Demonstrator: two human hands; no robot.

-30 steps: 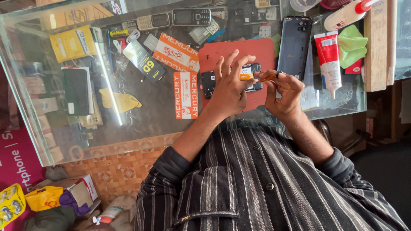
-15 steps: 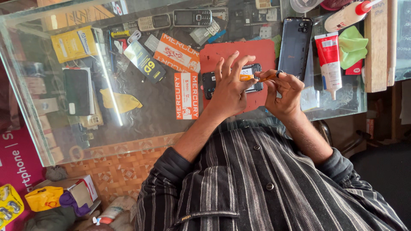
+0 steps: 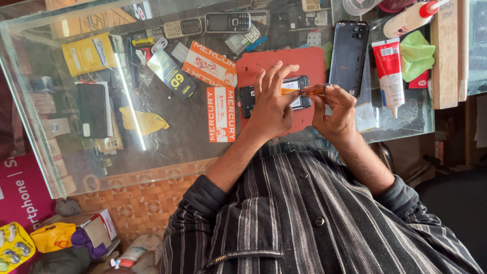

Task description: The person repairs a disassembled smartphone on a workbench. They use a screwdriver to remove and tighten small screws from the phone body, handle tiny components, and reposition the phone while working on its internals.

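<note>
Left hand [image 3: 271, 109] pinning opened phone [image 3: 253, 96] on red mat [image 3: 304, 63]; right hand [image 3: 335, 109] pinching orange tool [image 3: 299, 92]. Phone light, fragile; holding by edges looks safest.

Glass table [image 3: 167, 152] with display stock under it. Black phone back cover [image 3: 349, 56] lies beside the red mat's far edge. White glue tube with red cap [image 3: 389, 71] next to a green cloth [image 3: 417, 53]. Orange-and-white packets [image 3: 220, 114] under glass, yellow packet [image 3: 89, 53], black keypad phone [image 3: 228, 22], yellow cloth [image 3: 144, 122].
</note>
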